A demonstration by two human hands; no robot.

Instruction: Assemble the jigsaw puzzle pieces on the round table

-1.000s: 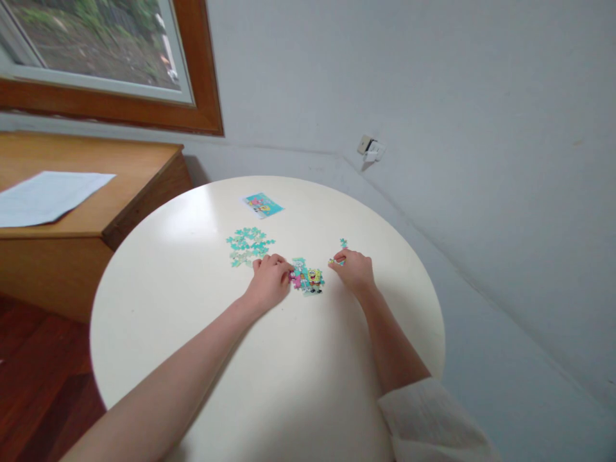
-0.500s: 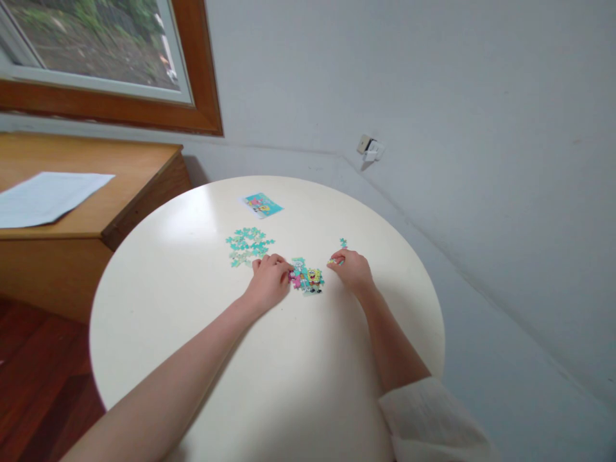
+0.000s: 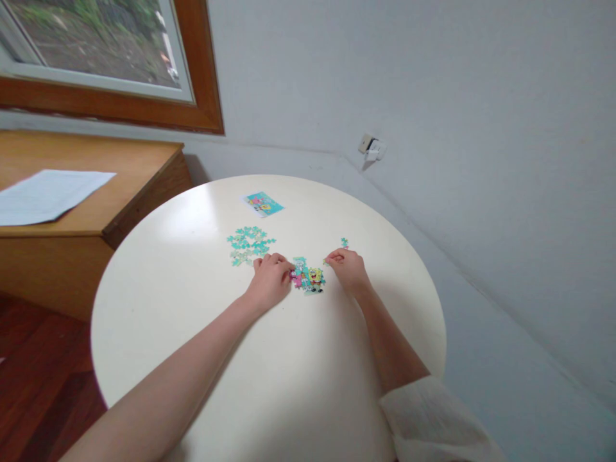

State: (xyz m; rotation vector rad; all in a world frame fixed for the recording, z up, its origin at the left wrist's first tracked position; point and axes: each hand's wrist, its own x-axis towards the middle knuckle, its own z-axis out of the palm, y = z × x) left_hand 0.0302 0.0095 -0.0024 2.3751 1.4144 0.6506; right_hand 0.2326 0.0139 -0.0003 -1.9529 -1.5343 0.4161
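A partly assembled jigsaw puzzle (image 3: 308,280) lies on the round white table (image 3: 269,385), showing a yellow square cartoon figure, a pale teal one and a pink one. At its left edge rests my left hand (image 3: 271,280), fingers curled and closed against the pink part. My right hand (image 3: 347,268) pinches a small puzzle piece (image 3: 326,261) with yellow on it, just off the puzzle's upper right corner. Fingertips hide most of that piece. Beyond the right hand lie a few joined or touching pieces (image 3: 344,242), teal with some pink.
Many loose teal and pale green pieces (image 3: 249,242) are spread left of the puzzle. A picture card (image 3: 263,204) lies farther back. A wooden desk (image 3: 139,160) with a paper sheet (image 3: 52,192) stands at left. A plug sits in the wall socket (image 3: 368,144).
My right hand has moved slightly left with the pinched piece, nearer the puzzle's upper right corner. My left hand stays at the left edge.
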